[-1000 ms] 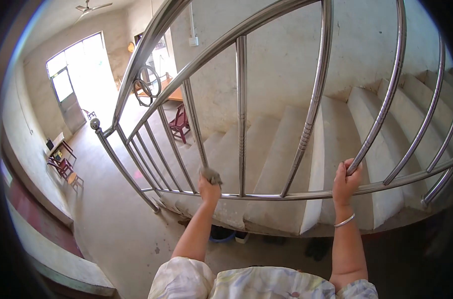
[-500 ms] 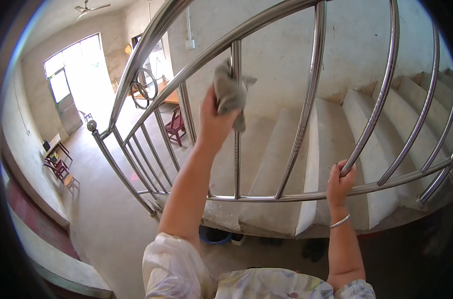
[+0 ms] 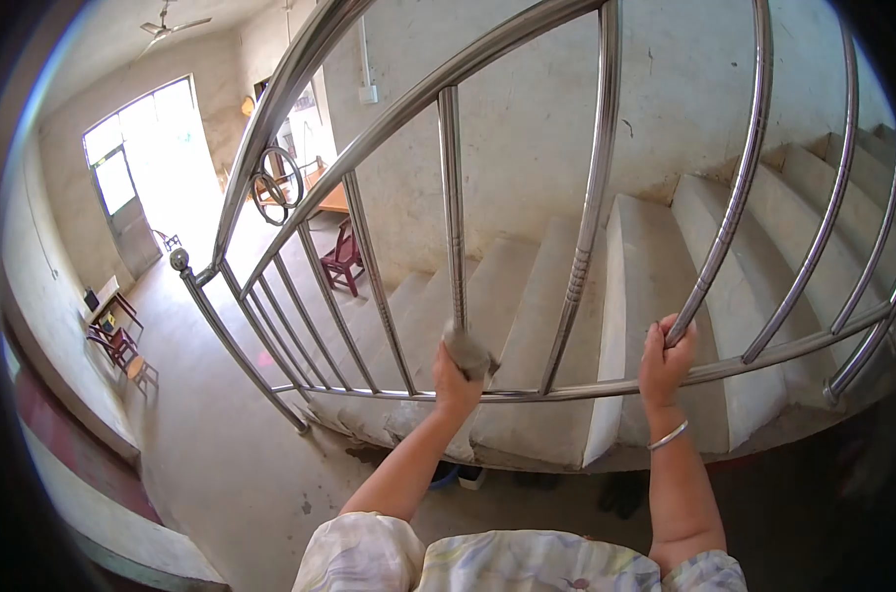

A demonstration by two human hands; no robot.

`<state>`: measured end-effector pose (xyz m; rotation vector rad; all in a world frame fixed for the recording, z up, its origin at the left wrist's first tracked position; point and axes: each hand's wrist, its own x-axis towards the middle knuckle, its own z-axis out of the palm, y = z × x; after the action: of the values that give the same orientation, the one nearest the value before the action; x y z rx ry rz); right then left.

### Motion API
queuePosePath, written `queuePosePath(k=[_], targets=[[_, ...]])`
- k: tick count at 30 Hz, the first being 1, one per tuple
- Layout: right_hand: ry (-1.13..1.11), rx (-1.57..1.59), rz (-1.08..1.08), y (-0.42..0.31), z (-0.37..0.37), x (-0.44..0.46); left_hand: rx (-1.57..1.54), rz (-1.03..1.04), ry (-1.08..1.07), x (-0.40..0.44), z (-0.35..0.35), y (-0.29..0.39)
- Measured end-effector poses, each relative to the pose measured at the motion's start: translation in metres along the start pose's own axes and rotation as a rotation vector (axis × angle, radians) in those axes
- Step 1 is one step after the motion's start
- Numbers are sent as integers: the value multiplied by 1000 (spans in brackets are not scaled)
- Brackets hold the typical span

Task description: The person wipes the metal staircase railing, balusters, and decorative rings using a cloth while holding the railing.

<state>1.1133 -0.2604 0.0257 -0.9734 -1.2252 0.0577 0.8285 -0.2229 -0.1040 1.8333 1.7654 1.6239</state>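
A grey cloth (image 3: 470, 355) is wrapped about the lower part of an upright metal bar (image 3: 452, 197), just above the bottom rail. My left hand (image 3: 457, 383) is closed on that cloth. On the right, my right hand (image 3: 667, 363), with a silver bangle at the wrist, grips the lower end of another upright bar (image 3: 729, 227), close to the bottom rail (image 3: 606, 389). The curved top handrail (image 3: 408, 107) runs above both hands.
Concrete stairs (image 3: 556, 296) rise to the right behind the railing. A red chair (image 3: 343, 259) stands beyond the bars. At the left are a wooden stool (image 3: 137, 368), a small table (image 3: 112, 296) and a bright doorway (image 3: 167, 168). A blue basin (image 3: 444, 476) lies below the stairs.
My left hand first went up with the cloth to the upper part of the middle bar, then down to its lower part. My right hand has kept its grip. The view has shifted slightly.
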Motion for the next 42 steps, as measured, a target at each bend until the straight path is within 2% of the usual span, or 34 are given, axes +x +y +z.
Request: queuePosePath(k=[2, 3, 5, 6, 8, 10, 11, 12, 13, 16, 19, 21, 23, 25, 27, 29, 32, 33, 34, 36, 37, 38, 39, 40, 42], targets=[[-8, -37, -15, -4, -1, 0, -198, -33, -35, -25, -3, -4], [-14, -75, -33, -7, -1, 1, -199, -28, -35, -30, -2, -8], [-3, -74, -55, -7, 0, 2, -290, -293, -71, -26, 6, -13], [-6, -77, -66, -6, -1, 2, -300, -289, -71, -18, -2, 2], [-21, -56, -52, -3, -2, 1, -303, -239, -35, 20, -34, 48], [-41, -37, -29, -6, -2, 1, -491, -126, 116, 79, -9, 16], [-32, -3, -6, -11, 0, 1, -635, -24, 172, 94, -46, 85], [-20, 35, 15, -13, 0, 1, -533, 92, 197, 113, -70, 121], [-23, 34, 11, -12, 0, 2, -428, 207, 222, 128, -87, 145], [-21, -28, 16, -6, 1, 1, -485, 290, 254, 146, -111, 199], [-13, -47, -19, -5, 0, 1, -324, 403, 376, 137, -98, 183], [-30, -46, -30, -2, 0, 0, -376, 208, 291, 114, -78, 153], [-26, -51, -58, -1, 0, 1, -470, 7, 99, 105, -10, 28], [-20, -51, -88, 1, 1, 2, -78, -12, -42, 45, -30, 53], [-40, -22, -22, 5, 1, 2, -141, -17, 57, -5, 17, -30], [-45, -65, -53, 6, 0, 3, -38, -216, -132, -43, 1, -18], [-61, -95, -54, 13, 1, 6, 116, -205, -186, -52, 15, -52], [-79, -77, -15, 14, -1, 5, -32, -398, -284, -45, 4, -35], [-69, -79, -23, 14, -4, 4, -37, -386, -284, -38, -9, -17], [-161, -66, 96, 8, -8, 5, 252, -107, -271, -18, -34, 14], [-144, -62, 86, -1, -13, 8, 187, -181, -266, -7, -30, 1], [-252, -203, 89, -22, -23, 11, 183, -160, -261, 4, -40, 24], [-360, -346, 99, -39, -34, 14, 50, -145, -212, 12, -64, 67], [-348, -346, 96, -48, -43, 21, -84, -134, -164, 20, -85, 107], [-581, -695, -301, -59, -59, 37, -332, 47, -115, 37, -101, 166]])
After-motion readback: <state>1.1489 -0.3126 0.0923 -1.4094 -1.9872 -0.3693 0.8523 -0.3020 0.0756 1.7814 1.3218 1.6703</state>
